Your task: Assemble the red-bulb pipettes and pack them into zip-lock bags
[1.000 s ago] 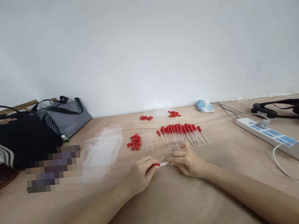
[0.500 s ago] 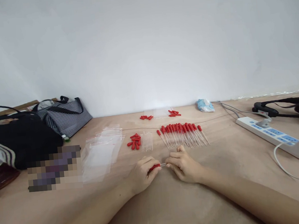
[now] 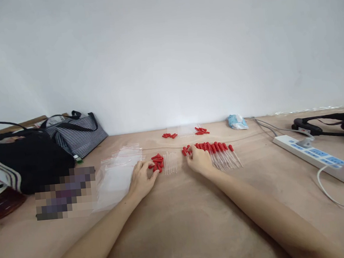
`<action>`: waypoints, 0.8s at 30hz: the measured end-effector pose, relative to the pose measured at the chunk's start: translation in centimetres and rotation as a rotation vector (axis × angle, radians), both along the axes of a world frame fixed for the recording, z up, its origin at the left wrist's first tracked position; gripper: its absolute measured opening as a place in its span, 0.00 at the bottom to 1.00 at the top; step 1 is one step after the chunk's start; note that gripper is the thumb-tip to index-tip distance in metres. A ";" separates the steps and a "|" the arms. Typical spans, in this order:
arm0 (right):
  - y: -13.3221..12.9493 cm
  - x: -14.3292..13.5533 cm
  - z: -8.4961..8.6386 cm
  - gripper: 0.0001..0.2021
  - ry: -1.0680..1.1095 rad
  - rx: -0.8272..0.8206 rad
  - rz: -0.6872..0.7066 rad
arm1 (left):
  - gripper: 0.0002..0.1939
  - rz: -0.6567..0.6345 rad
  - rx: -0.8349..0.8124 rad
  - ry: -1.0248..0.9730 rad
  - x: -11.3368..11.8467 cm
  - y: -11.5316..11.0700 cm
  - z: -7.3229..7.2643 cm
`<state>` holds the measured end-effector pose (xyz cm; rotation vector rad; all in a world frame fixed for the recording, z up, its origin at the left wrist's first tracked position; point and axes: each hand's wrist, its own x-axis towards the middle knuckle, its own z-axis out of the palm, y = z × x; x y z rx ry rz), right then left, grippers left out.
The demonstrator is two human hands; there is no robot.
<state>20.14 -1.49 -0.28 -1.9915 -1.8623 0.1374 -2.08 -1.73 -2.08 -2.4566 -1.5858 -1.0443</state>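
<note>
My left hand [image 3: 141,178] reaches over the table at the edge of a small pile of red rubber bulbs [image 3: 157,157], thumb and forefinger apart around the nearest ones. To the right of that pile lies a row of bare clear glass tubes [image 3: 170,163]. My right hand [image 3: 199,160] is at the left end of a fanned row of red-bulbed droppers [image 3: 222,152]. Its fingers are closed on a dropper [image 3: 188,148] whose red end shows beside the fingertips; the hand covers most of its tube.
Clear zip bags [image 3: 113,182] lie left of my left hand. Further back are more red bulbs [image 3: 201,130] and tubes by the wall. A white power strip [image 3: 319,158] with cables, a black headset [image 3: 325,125] and a blue packet [image 3: 237,122] stand right; a striped bag [image 3: 80,135] stands left.
My hands have parted from the front middle, where they held a dropper between them. The left has moved to the loose bulbs, the right forward to the dropper row.
</note>
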 end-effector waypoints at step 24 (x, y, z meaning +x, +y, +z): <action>2.1 -5.5 1.0 0.11 -0.060 -0.262 0.023 | 0.03 -0.054 -0.183 -0.206 -0.1 0.6 -0.4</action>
